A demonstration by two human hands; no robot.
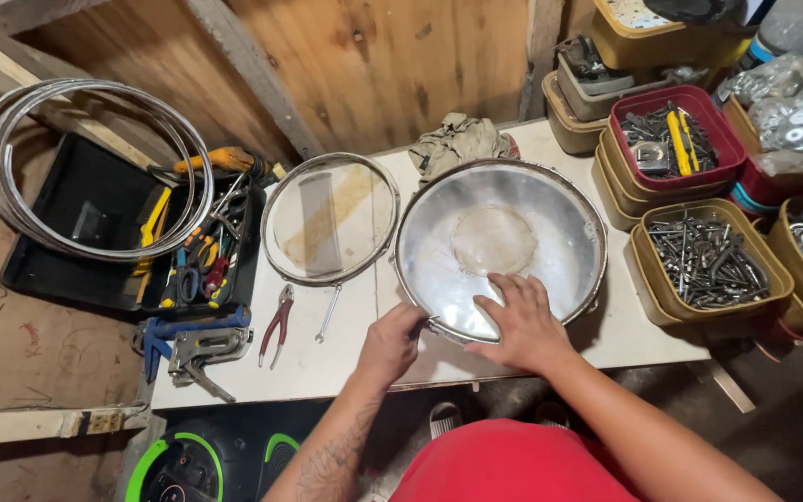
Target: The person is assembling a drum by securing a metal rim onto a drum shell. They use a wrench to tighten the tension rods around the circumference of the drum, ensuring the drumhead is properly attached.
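- Drum (499, 244) is lying flat on the table (346, 358), directly under both hands (shiny head facing up).
- Right hand (524, 323) is pressing flat, fingers spread, on the head.
- Left hand (390, 342) is gripping the near rim (434, 327); seemingly seating the hoop.
- Wrench (329, 311) is lying left of the left hand; tightening probably calls for it.

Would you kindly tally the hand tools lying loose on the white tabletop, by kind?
Red-handled pliers: 1
Wrench: 1
Staple gun: 1
Blue clamp: 1
Total: 4
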